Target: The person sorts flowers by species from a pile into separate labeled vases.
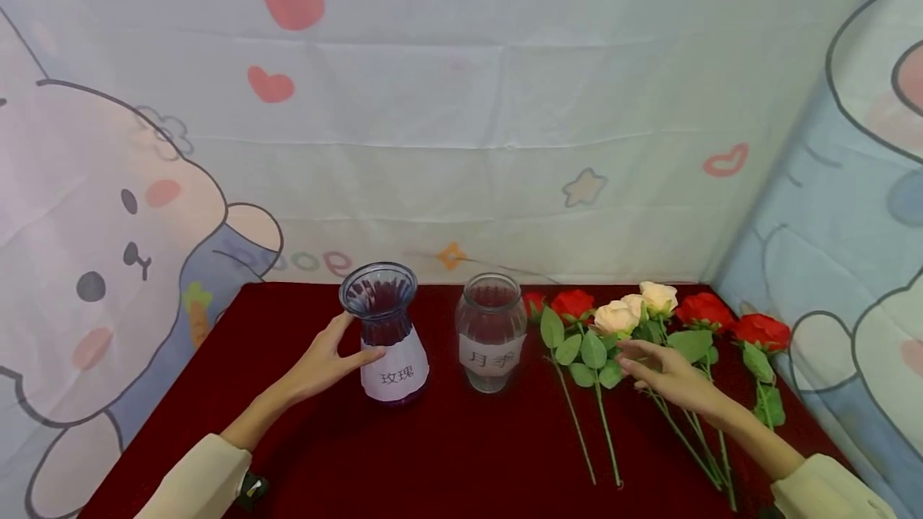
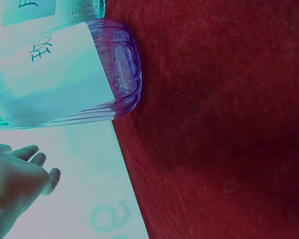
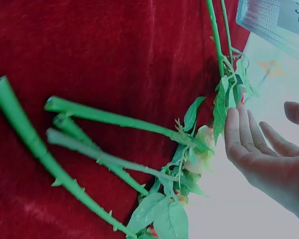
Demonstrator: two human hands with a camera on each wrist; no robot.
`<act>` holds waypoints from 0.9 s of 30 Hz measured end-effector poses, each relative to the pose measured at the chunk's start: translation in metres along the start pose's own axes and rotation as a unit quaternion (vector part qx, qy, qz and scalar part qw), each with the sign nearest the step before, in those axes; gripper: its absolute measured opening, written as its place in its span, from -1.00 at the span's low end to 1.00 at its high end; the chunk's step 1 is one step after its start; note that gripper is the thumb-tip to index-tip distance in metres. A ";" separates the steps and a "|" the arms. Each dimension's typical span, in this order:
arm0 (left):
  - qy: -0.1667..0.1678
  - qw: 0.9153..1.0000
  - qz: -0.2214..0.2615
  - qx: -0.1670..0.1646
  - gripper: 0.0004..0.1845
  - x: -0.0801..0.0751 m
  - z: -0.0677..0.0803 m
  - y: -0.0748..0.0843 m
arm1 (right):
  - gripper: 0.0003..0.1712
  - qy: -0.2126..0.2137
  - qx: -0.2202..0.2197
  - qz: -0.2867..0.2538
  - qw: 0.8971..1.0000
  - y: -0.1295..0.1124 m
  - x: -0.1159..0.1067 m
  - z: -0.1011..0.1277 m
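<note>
We see the left hand [image 1: 328,363] at the left flank of the purple vase [image 1: 389,335], thumb reaching onto the white paper label [image 1: 395,375]; its grip is wide, fingers straight and closed round nothing. In the left wrist view a gap shows between the fingers [image 2: 32,154] and the vase wall, so we cannot tell whether there is contact. The vase stands upright on the red tabletop [image 1: 447,455], left of centre, with a clear glass jar [image 1: 491,332] just beside it on the right, the two apart.

The right hand [image 1: 667,375] hovers palm-open over the stems of the roses [image 1: 649,311], grip wide and holding nothing. The roses lie in a row to the right of the jar, heads toward the back wall, the outermost red one near the right edge.

Open cloth runs along the near edge between both forearms and left of the vase. Cartoon-print sheets [image 1: 461,102] close off the back and right sides.
</note>
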State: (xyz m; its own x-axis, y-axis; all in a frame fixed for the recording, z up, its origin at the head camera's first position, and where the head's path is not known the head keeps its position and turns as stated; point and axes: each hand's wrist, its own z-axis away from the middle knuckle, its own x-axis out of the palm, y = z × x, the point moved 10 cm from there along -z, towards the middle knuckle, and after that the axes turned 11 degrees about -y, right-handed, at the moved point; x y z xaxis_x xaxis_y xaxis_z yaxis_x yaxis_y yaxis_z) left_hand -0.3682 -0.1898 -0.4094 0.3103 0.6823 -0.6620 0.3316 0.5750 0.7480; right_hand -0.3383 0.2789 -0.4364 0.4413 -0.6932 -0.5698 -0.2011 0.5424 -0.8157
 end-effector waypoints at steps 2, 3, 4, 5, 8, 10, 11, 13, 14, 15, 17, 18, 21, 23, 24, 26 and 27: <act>0.003 1.000 0.004 -0.002 -0.02 0.001 -0.001 0.001 | -0.36 -0.008 -0.014 -0.015 1.000 -0.002 0.001 -0.004; 0.005 1.000 0.007 -0.002 -0.02 0.001 -0.002 0.001 | -0.37 -0.015 -0.020 -0.022 0.999 -0.003 0.003 -0.006; 0.006 1.000 0.011 -0.003 -0.02 0.002 -0.002 0.001 | -0.37 -0.020 -0.022 -0.030 0.999 -0.004 0.005 -0.008; 0.008 1.000 0.014 -0.003 -0.02 0.002 -0.003 0.002 | -0.38 -0.026 -0.027 -0.034 0.999 -0.005 0.007 -0.010; 0.010 1.000 0.024 0.001 -0.05 0.004 -0.004 0.002 | -0.40 -0.043 -0.038 -0.050 0.997 -0.010 0.015 -0.019; 0.010 1.000 0.029 0.003 -0.09 0.006 -0.005 0.001 | -0.41 -0.046 -0.037 -0.052 0.997 -0.013 0.021 -0.026; 0.010 0.999 0.031 0.004 -0.10 0.007 -0.006 0.001 | -0.41 -0.046 -0.037 -0.054 0.997 -0.014 0.023 -0.030; 0.010 0.999 0.034 0.004 -0.13 0.008 -0.007 0.001 | -0.42 -0.044 -0.032 -0.061 0.997 -0.015 0.029 -0.038; 0.011 0.999 0.034 0.003 -0.14 0.008 -0.007 0.001 | -0.44 -0.041 -0.032 -0.061 0.997 -0.016 0.031 -0.043; 0.013 0.999 0.034 0.003 -0.15 0.008 -0.007 0.001 | -0.45 -0.037 -0.032 -0.056 0.997 -0.017 0.033 -0.048; 0.015 0.999 0.033 0.003 -0.16 0.008 -0.008 0.001 | -0.51 -0.023 -0.032 -0.028 0.999 -0.018 0.036 -0.056; 0.017 0.999 0.032 0.005 -0.17 0.009 -0.009 0.001 | -0.54 -0.016 -0.034 -0.008 0.999 -0.020 0.037 -0.060; 0.018 0.999 0.021 0.016 -0.18 0.012 -0.009 0.003 | -0.64 0.005 -0.043 0.060 0.997 -0.024 0.038 -0.068; 0.020 0.999 0.014 0.026 -0.18 0.013 -0.010 0.005 | -0.68 0.008 -0.046 0.082 0.996 -0.025 0.039 -0.073; 0.021 0.999 0.011 0.030 -0.18 0.013 -0.010 0.006 | -0.70 0.007 -0.041 0.082 0.996 -0.025 0.039 -0.074; 0.025 0.999 0.010 0.037 -0.18 0.011 -0.009 0.008 | -0.72 -0.001 -0.029 0.072 0.997 -0.022 0.041 -0.078; 0.026 0.999 0.011 0.041 -0.18 0.010 -0.009 0.010 | -0.73 -0.005 -0.023 0.071 0.997 -0.021 0.042 -0.080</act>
State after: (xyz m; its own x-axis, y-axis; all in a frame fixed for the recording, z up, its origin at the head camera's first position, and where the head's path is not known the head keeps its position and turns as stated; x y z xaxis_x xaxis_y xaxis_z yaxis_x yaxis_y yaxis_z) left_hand -0.3700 -0.1736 -0.4083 0.2712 0.7182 -0.6408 0.3974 0.5228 0.7541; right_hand -0.3857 0.2009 -0.4512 0.4133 -0.6058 -0.6798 -0.3021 0.6131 -0.7300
